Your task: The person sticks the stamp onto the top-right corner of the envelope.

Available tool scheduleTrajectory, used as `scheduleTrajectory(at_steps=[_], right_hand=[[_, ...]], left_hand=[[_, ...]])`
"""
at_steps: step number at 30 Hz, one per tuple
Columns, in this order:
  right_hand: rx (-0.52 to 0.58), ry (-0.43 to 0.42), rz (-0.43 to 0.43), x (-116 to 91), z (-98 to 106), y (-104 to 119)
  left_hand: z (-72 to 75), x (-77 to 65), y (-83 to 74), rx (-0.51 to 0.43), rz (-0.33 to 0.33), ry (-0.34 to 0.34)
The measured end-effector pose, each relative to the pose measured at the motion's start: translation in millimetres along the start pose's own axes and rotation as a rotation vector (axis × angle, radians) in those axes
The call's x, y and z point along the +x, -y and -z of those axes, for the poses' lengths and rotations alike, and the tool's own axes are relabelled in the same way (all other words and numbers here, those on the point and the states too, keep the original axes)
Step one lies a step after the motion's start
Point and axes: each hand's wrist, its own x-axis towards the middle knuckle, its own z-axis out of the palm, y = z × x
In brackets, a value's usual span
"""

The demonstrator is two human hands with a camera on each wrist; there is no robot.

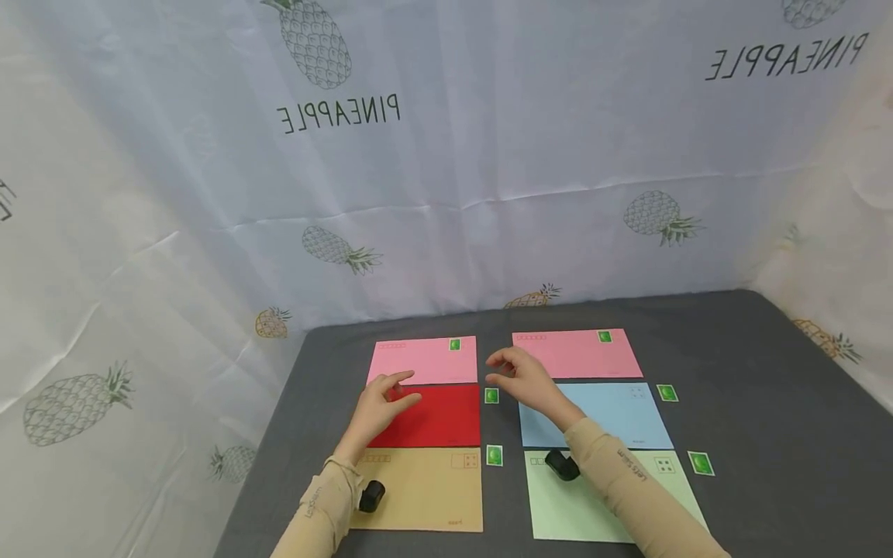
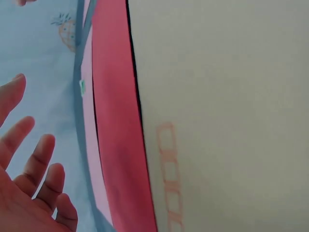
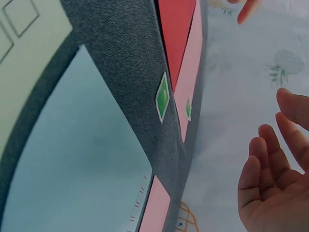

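My left hand is held over the red envelope, thumb and fingers apart and nothing between them. A pink envelope with a green stamp at its upper right lies above the red one, and a tan envelope below. My right hand hovers near the left edge of another pink envelope, which also bears a green stamp. Its fingers are loosely bent and hold nothing. Under the right forearm lie a blue envelope and a light green envelope.
Two loose green stamps, an upper one and a lower one, lie between the columns. Two more, an upper one and a lower one, lie right of the envelopes. A pineapple-print curtain surrounds the dark grey table.
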Motion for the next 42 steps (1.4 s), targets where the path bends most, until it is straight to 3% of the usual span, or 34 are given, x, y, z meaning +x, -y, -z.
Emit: scheduleTrajectory(at_steps=[11, 22, 30, 42], right_hand=[[-0.101, 0.04, -0.087, 3.5, -12.1, -11.7], [-0.147, 0.119, -0.121, 3.5, -18.0, -26.7], [-0.183, 0.098, -0.146, 3.7, -24.8, -27.6], [-0.218, 0.092, -0.155, 4.3, -28.9, -29.2]], left_hand=[[17.2, -12.5, 27.1, 0.015, 0.088, -0.044], [32.7, -22.1, 54.4, 0.072, 0.184, -0.018], [41.7, -25.1, 65.1, 0.088, 0.256, 0.024], [38.8, -23.9, 70.8, 0.093, 0.268, 0.007]])
